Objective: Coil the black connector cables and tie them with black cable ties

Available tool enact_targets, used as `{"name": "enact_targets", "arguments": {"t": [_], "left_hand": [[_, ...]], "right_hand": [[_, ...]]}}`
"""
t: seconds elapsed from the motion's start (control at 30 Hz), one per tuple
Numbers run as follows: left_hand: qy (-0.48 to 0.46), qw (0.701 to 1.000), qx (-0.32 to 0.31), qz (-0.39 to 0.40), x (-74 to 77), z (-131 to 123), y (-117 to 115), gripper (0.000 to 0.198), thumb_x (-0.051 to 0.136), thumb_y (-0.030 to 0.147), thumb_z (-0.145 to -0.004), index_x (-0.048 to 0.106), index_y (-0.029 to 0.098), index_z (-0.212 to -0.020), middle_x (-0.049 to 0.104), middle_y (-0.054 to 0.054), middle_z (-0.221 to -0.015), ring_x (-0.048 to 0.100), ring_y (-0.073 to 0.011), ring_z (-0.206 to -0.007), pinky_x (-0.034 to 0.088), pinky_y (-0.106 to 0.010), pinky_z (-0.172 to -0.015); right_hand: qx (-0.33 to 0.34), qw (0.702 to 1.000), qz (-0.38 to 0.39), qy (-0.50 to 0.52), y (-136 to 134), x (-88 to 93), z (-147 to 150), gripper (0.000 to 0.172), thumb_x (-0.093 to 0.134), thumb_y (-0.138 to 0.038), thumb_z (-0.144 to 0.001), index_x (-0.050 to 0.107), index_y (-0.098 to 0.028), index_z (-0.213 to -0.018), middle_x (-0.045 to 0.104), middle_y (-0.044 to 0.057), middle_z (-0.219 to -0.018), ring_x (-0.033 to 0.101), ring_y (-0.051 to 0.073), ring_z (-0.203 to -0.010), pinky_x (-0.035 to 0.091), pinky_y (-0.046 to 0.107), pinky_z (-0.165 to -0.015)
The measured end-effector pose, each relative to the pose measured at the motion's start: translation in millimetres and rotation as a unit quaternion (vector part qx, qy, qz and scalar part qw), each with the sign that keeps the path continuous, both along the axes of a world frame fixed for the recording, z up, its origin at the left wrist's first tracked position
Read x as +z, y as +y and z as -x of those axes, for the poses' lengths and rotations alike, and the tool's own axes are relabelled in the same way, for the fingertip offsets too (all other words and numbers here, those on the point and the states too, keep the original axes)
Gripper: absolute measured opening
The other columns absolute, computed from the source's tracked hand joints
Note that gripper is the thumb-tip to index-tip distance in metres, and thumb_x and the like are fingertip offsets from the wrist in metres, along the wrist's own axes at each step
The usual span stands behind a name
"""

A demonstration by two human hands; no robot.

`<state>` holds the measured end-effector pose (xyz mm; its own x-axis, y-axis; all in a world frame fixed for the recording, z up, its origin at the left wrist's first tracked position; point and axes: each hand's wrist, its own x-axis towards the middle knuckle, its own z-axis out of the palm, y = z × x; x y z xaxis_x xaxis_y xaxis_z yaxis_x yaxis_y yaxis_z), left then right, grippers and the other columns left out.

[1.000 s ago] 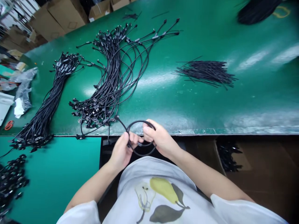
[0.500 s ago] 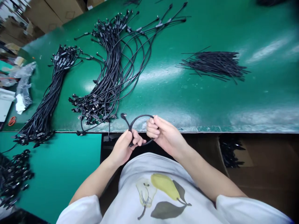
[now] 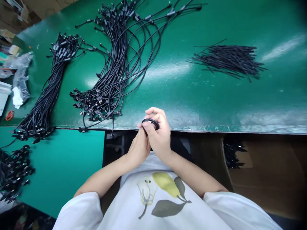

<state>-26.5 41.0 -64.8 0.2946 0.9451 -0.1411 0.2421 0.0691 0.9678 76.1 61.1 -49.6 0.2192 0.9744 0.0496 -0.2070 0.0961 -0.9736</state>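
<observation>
- a black cable coil [image 3: 150, 124] is held just over the front edge of the green table [image 3: 216, 105], wound into a small tight ring; its long axis runs roughly left to right in the head view, and a small metal connector end is seen at the top of the ring, facing up and away from the person.
- the coil is gripped between both hands, which are closed and brought together. the fingers of the right hand [image 3: 159, 135] are curled over the ring from the right, and the left hand [image 3: 138, 145] is pressed against it from below, mostly hidden behind the right hand.
- a long bundle of black connector cables [image 3: 112, 70] is laid on the table just ahead of the hands, with its connector ends gathered near the table edge.
- a second cable bundle [image 3: 45, 92] is laid further left, and a sheaf of short black wires [image 3: 227, 60] is laid well to the right.
- a brown cardboard box [image 3: 263, 169] is seen below the table edge on the right, with black connectors [image 3: 230, 151] heaped inside it.
- more black connectors [image 3: 14, 174] are piled at the far left of a teal mat [image 3: 59, 159].
- a clear plastic bag [image 3: 20, 75] and orange-handled scissors [image 3: 9, 115] are placed at the far left.
</observation>
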Motion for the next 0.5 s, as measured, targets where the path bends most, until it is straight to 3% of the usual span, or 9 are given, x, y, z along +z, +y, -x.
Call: {"name": "enact_targets", "arguments": {"t": [0.07,0.17,0.3,0.5], "left_hand": [[-0.015,0.999,-0.037,0.003,4.0,3,2,0.028,0.062,0.023,-0.084,0.061,0.018,-0.112,0.059,-0.011,-0.114,0.051,-0.0264,-0.111,0.038,-0.039,-0.101],[-0.027,0.989,-0.117,0.082,12.0,13,6,0.019,0.059,0.031,-0.088,0.061,0.017,-0.1,0.062,-0.007,-0.097,0.057,-0.0235,-0.099,0.044,-0.037,-0.094],[-0.089,0.963,-0.14,0.212,16.6,20,5,0.029,0.06,0.045,-0.087,0.055,0.017,-0.087,0.058,-0.001,-0.076,0.06,-0.017,-0.076,0.049,-0.032,-0.076],[-0.242,0.911,-0.13,0.307,12.1,15,1,0.055,0.057,0.071,-0.075,0.056,0.017,-0.084,0.05,0.001,-0.067,0.057,-0.0149,-0.07,0.053,-0.037,-0.079]], "right_hand": [[0.013,0.998,0.012,0.057,5,1.5,-1,0.03,0.063,-0.047,-0.085,0.045,-0.023,-0.085,0.051,0.003,-0.104,0.053,0.012,-0.077,0.051,0.028,-0.066],[0.097,0.978,0.048,0.177,11,6.4,-5,0.028,0.061,-0.048,-0.086,0.045,-0.026,-0.092,0.049,-0.001,-0.09,0.041,0.007,-0.058,0.033,0.017,-0.04],[0.181,0.941,0.088,0.273,15,14.7,-13,0.031,0.062,-0.049,-0.085,0.045,-0.022,-0.083,0.044,-0.002,-0.081,0.039,0.006,-0.058,0.026,0.012,-0.034],[0.213,0.925,0.098,0.299,14,20.0,-18,0.033,0.063,-0.049,-0.084,0.045,-0.021,-0.081,0.041,-0.004,-0.077,0.037,0.004,-0.056,0.025,0.01,-0.032]]}}
